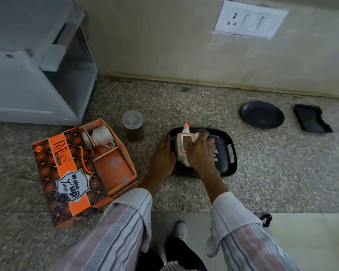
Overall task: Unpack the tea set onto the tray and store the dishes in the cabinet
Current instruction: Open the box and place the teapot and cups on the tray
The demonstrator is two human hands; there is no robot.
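A white teapot with orange trim [182, 142] stands on the black tray [228, 153] on the speckled counter. My right hand [201, 151] grips the teapot from its right side and top. My left hand [161, 155] rests against the tray's left edge beside the teapot, fingers together; whether it touches the pot is hidden. To the left lies the open orange tea set box [67, 173], with a white cup [103, 136] and a saucer [86, 139] in its far compartment and an orange cardboard insert nearer me.
A lidded jar of brown stuff [133, 125] stands between box and tray. A dark plate [262, 114] and a small black rectangular tray [311, 119] lie at the right near the wall. A grey appliance [37, 75] fills the far left. The counter edge runs below my arms.
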